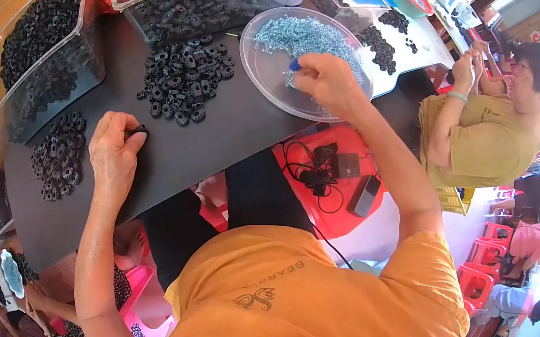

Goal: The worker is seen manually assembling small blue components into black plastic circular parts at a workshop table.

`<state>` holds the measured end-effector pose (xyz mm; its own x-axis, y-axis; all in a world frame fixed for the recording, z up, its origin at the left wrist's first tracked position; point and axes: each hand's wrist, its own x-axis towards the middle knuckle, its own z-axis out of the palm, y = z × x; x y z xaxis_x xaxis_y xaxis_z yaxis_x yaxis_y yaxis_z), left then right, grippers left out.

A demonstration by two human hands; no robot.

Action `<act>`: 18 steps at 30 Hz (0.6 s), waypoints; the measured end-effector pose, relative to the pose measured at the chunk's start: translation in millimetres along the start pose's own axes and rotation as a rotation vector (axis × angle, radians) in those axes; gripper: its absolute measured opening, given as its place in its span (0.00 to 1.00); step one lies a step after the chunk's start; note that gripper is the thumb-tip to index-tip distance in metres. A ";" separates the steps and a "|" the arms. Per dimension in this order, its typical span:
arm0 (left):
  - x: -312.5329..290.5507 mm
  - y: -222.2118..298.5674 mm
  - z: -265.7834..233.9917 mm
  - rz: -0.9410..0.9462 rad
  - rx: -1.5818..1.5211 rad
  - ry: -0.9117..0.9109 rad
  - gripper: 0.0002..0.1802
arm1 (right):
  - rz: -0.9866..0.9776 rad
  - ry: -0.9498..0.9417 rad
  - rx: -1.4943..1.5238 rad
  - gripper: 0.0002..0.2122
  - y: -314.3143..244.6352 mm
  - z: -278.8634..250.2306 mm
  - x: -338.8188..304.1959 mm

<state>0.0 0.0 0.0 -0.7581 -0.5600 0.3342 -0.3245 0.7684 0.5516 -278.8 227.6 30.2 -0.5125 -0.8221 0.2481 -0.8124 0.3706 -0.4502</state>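
A matte black table (221,134) carries the work, with the central heap of black rubber rings (187,79) as landmark. Left of and below the heap, the left hand (111,152) pinches one small ring (137,129) against the tabletop. Right of the heap, the right hand (327,82) rests inside a clear round plastic tray (269,79), fingertips pressed together on a blue-tipped piece among glinting silver screws (305,34).
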 end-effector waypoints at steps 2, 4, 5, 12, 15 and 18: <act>-3.0 2.7 -1.3 -0.042 -0.094 0.026 0.09 | 0.049 0.074 0.084 0.06 -4.3 -5.7 6.3; -13.9 7.3 -1.5 -0.106 -0.181 0.023 0.09 | -0.027 0.160 0.044 0.05 -0.4 -18.0 -2.5; -19.1 9.4 -1.5 -0.164 -0.265 0.023 0.09 | -0.072 0.069 -0.079 0.07 6.1 -26.9 -7.5; -36.1 14.7 -5.8 -0.072 -0.304 0.045 0.10 | -0.001 -0.251 -0.437 0.18 -1.6 -25.0 -34.3; -34.0 16.6 -0.5 -0.047 -0.266 0.083 0.10 | 0.046 -0.164 -0.196 0.18 0.2 -12.4 -18.9; -34.5 15.5 3.0 -0.008 -0.241 0.115 0.10 | 0.070 -0.026 0.084 0.17 1.9 -5.8 -1.8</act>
<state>19.4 32.2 -5.2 -0.6822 -0.6079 0.4063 -0.1755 0.6756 0.7161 -281.0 232.3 33.9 -0.5588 -0.8067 0.1921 -0.7484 0.3908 -0.5359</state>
